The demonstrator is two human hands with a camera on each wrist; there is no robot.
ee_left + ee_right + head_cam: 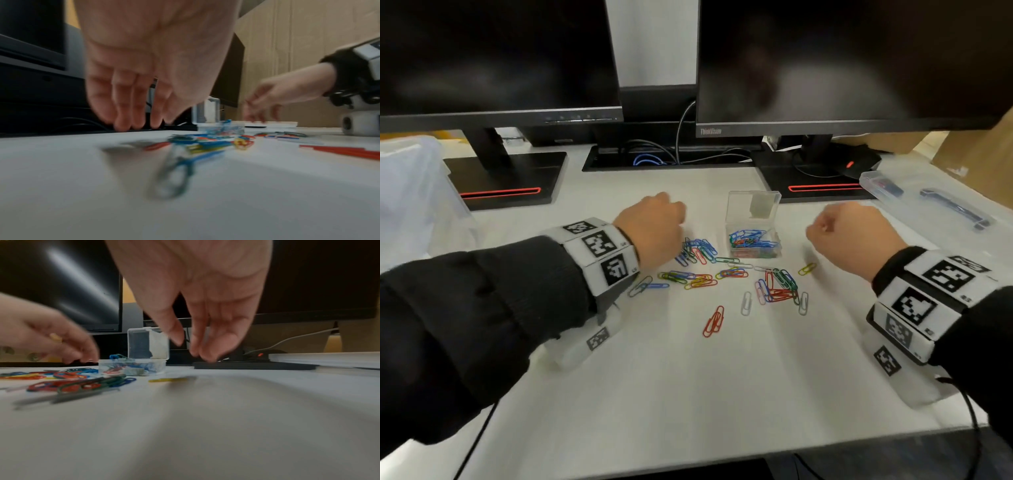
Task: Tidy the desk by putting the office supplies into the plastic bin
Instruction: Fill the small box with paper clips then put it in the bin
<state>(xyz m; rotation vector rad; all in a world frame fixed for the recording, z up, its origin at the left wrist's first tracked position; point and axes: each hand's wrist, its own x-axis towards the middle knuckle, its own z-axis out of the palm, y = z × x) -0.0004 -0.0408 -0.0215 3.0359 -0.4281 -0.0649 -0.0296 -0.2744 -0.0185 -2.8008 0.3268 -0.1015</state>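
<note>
Several coloured paper clips (702,277) lie scattered on the white desk (688,377); a red one (714,322) lies nearest me and a yellow one (807,269) lies to the right. Behind them a small clear plastic box (755,241) stands with its lid (753,205) upright and several clips inside. My left hand (678,222) hovers left of the box, over a blue-green clip pile (698,251). Its fingers (123,116) hang down and hold nothing. My right hand (815,233) hovers right of the box. Its thumb and fingers (203,353) point down, a little apart, with nothing visible between them.
Two dark monitors (842,61) on black stands (506,178) line the back, with cables and a mouse (859,164) behind. A large translucent bin (410,192) sits at the far left. A long clear case (928,205) lies at the right. The desk's front edge runs below.
</note>
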